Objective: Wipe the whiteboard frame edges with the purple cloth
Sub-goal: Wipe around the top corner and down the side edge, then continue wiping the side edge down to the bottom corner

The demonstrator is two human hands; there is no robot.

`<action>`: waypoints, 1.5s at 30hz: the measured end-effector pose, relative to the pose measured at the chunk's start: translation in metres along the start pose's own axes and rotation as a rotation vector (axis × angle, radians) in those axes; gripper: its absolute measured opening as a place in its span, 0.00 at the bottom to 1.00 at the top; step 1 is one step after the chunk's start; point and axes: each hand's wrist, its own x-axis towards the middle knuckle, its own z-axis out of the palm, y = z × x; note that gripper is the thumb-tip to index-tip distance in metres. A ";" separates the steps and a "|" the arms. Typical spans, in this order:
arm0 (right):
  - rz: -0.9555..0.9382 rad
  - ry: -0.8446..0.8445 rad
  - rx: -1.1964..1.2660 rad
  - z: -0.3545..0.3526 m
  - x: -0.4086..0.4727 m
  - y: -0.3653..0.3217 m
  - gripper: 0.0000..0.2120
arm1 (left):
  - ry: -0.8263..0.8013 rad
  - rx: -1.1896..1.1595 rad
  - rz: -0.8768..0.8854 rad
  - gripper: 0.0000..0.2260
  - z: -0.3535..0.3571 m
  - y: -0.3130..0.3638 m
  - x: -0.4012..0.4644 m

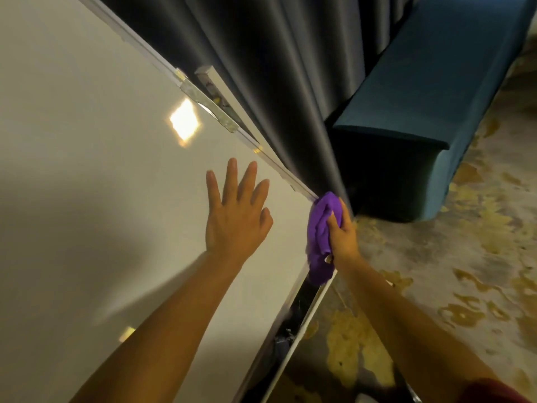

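Note:
The whiteboard (101,170) fills the left of the view, its pale metal frame edge (279,167) running diagonally down to a corner near the middle. My right hand (343,234) is shut on the bunched purple cloth (321,228), pressing it against that corner of the frame. My left hand (236,213) lies flat on the board surface with fingers spread, just left of the cloth. Below the corner a marker tray (308,318) runs along the board's lower edge.
A dark grey curtain (276,68) hangs right behind the frame edge. A teal upholstered bench (430,97) stands to the right on a grey and gold patterned carpet (465,271). A ceiling light reflects on the board.

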 end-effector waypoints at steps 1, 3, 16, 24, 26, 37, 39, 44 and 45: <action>0.011 0.004 0.005 0.002 0.001 0.003 0.24 | -0.005 0.006 0.004 0.36 0.001 0.000 0.000; 0.016 0.033 0.016 0.005 -0.002 0.005 0.24 | -0.005 0.010 0.000 0.36 0.001 -0.001 0.002; -0.093 0.262 0.123 0.023 -0.028 0.026 0.21 | 0.005 0.010 0.055 0.38 -0.010 -0.001 -0.005; -0.120 0.334 0.103 0.031 -0.090 0.048 0.18 | 0.047 -0.037 0.070 0.37 -0.024 -0.001 -0.013; -0.109 0.321 0.090 0.033 -0.114 0.059 0.19 | 0.055 -0.031 0.080 0.38 -0.027 0.000 -0.014; -0.066 0.247 0.096 0.042 -0.151 0.092 0.20 | 0.015 0.012 0.113 0.38 -0.034 -0.006 -0.018; -0.075 0.238 0.107 0.040 -0.140 0.077 0.21 | -0.004 -0.017 0.227 0.36 -0.036 -0.017 -0.026; -0.038 0.240 0.142 0.025 -0.085 0.019 0.21 | -0.004 0.004 0.496 0.30 -0.023 -0.073 -0.110; -0.017 0.230 0.154 0.025 -0.080 0.016 0.20 | 0.015 -0.004 0.524 0.29 -0.019 -0.084 -0.129</action>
